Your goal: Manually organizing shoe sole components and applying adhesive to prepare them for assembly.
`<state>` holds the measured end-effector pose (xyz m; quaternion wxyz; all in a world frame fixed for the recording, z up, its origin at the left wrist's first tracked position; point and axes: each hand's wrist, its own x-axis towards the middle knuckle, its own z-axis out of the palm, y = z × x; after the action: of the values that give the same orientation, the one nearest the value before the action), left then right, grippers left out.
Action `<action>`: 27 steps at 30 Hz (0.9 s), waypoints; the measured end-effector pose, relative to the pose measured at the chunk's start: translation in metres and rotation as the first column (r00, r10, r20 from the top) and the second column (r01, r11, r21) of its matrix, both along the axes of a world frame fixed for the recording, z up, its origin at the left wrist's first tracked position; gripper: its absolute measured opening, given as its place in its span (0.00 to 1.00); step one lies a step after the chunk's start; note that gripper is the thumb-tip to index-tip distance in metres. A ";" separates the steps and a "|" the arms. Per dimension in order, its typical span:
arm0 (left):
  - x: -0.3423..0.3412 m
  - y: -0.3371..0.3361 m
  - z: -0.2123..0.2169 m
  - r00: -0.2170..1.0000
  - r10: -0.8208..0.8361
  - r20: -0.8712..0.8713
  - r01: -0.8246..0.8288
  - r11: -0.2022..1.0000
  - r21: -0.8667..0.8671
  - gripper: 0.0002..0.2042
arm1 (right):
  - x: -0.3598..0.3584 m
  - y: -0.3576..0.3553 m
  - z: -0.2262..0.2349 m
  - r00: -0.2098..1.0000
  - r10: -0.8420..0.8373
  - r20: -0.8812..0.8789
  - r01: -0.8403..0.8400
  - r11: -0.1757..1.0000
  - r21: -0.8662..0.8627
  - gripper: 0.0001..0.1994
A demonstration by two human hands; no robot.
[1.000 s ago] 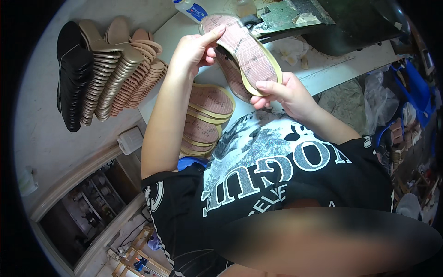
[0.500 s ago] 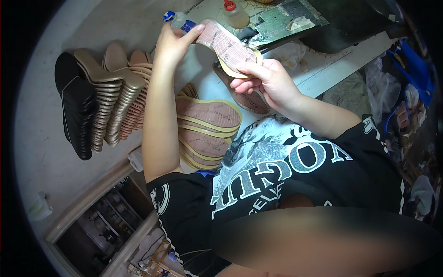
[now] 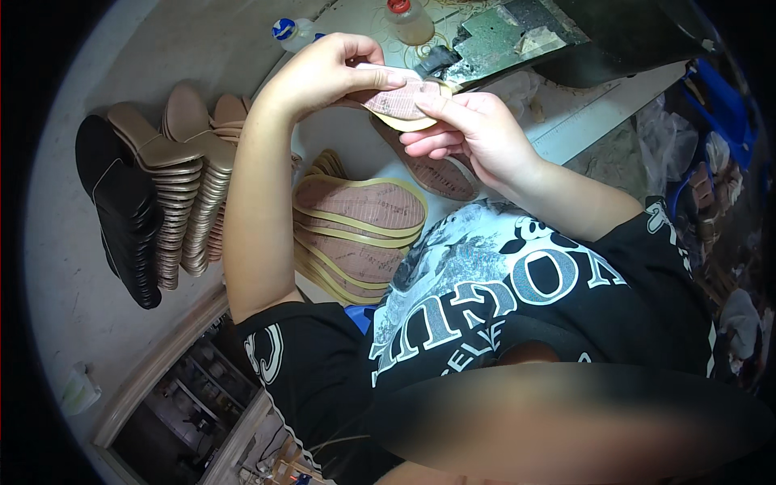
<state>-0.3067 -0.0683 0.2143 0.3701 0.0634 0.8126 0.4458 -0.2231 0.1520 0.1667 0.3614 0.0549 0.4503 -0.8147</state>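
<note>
Between my two hands is a shoe insole (image 3: 398, 102) with a pinkish printed face and a yellow rim, raised above the white table. My left hand (image 3: 333, 74) is bent over it, thumb on the printed face and fingers curled behind. At the wider end, my right hand (image 3: 482, 133) pinches the rim between thumb and fingers. Part of the insole is hidden behind my left hand. Under my right hand another insole (image 3: 446, 176) lies on the table. Nearer my body sits a pile of yellow-rimmed insoles (image 3: 364, 202), overlapping one another.
Leftward stand bundled stacks of black insoles (image 3: 121, 214) and metallic bronze insoles (image 3: 170, 178). At the back are a red-capped bottle (image 3: 410, 23), a blue-and-white capped bottle (image 3: 295, 34) and a worn green board (image 3: 513, 40). Clear plastic bags (image 3: 667, 137) hang at the right.
My left hand has slid from the insole's narrow far end toward my right hand, its wrist bending over the insole. My right hand keeps its pinch. The view has shifted slightly.
</note>
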 end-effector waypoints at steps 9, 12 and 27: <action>0.045 0.008 -0.002 0.977 0.139 -0.161 -0.148 0.988 -0.050 0.15 | -0.006 0.007 0.001 1.000 0.014 -0.011 -0.014 1.000 -0.009 0.20; 0.056 0.012 -0.009 0.970 0.214 -0.120 -0.213 0.977 0.016 0.14 | -0.011 0.007 0.000 0.999 0.022 -0.026 -0.022 1.000 0.015 0.20; 0.078 0.034 0.008 0.920 0.388 0.046 -0.384 0.920 -0.082 0.14 | -0.020 0.016 -0.002 0.991 0.072 -0.109 -0.071 0.997 0.014 0.19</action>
<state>-0.2283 -0.0345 0.2223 0.3017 -0.1249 0.8128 0.4824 -0.2427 0.1680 0.1651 0.3648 -0.0043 0.4752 -0.8006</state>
